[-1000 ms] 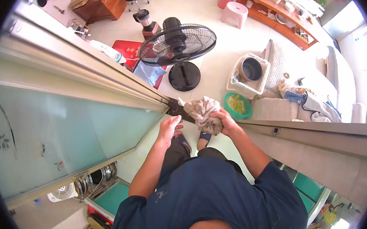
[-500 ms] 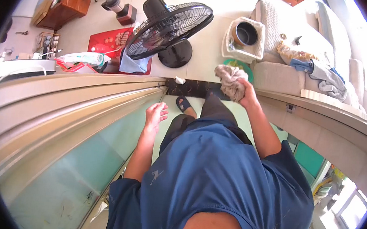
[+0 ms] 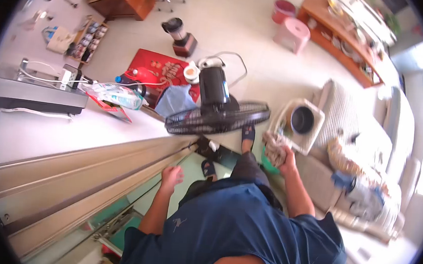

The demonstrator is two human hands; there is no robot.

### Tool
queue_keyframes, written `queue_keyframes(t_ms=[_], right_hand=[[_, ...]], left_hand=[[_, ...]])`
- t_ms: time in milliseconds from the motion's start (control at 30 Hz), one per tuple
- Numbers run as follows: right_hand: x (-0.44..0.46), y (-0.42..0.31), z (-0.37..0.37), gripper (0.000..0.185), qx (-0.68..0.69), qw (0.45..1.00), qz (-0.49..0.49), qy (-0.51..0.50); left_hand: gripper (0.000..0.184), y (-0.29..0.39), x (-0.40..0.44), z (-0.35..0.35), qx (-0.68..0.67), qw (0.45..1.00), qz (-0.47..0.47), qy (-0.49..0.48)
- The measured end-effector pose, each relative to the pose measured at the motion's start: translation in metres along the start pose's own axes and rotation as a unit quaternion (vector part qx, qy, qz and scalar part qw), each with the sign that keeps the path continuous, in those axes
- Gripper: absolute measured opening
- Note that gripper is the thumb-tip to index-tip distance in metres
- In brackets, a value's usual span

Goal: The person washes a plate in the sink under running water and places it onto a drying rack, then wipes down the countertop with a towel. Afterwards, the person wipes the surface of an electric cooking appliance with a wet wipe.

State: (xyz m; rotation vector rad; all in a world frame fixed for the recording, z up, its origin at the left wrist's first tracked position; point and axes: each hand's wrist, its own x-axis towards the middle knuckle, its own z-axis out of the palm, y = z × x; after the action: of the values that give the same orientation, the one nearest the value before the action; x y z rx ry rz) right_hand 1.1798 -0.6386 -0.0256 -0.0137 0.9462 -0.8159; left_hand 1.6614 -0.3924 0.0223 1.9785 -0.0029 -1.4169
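Note:
My right hand is closed around a crumpled beige cloth, held out in front of my right hip. Just beyond the cloth stands a white plastic basket with a dark round pot in it. A green basin shows partly behind the cloth. My left hand hangs at my left side near the sliding door frame. It holds nothing, its fingers loosely curled and slightly blurred.
A black standing fan is close ahead. Left of it, a red low table bears a light-blue cloth. A sofa lies to the right. Farther off are a blender, a pink stool and a wooden cabinet.
I have stepped forward through the doorway, one foot now past the sill. The view has turned, and more of the room shows. The beige cloth stays in my right hand.

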Motion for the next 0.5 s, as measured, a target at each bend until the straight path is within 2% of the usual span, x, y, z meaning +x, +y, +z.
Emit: queue_keyframes(t_ms=[67, 100, 167, 300, 433, 500], right_hand=[[0.030, -0.024, -0.008, 0.054, 0.030, 0.997, 0.075, 0.008], [0.063, -0.031, -0.041, 0.054, -0.001, 0.995, 0.101, -0.018], [0.088, -0.056, -0.043, 0.053, -0.050, 0.990, 0.133, 0.006], [0.120, -0.096, -0.017, 0.051, -0.096, 0.986, 0.139, -0.016], [0.143, -0.124, 0.013, 0.045, -0.109, 0.979, 0.173, 0.020], [0.141, -0.133, 0.035, 0.041, -0.154, 0.971, 0.171, 0.072]], left_hand=[[0.029, -0.006, -0.006, 0.008, -0.013, 0.999, -0.013, 0.043], [0.029, -0.006, -0.012, 0.013, -0.027, 0.997, -0.027, 0.061], [0.031, -0.009, -0.021, 0.023, -0.064, 0.992, -0.063, 0.087], [0.034, -0.015, -0.043, 0.049, -0.094, 0.982, -0.075, 0.144], [0.036, -0.032, -0.045, 0.073, -0.127, 0.973, -0.099, 0.164], [0.036, -0.033, -0.050, 0.085, -0.139, 0.966, -0.126, 0.177]])
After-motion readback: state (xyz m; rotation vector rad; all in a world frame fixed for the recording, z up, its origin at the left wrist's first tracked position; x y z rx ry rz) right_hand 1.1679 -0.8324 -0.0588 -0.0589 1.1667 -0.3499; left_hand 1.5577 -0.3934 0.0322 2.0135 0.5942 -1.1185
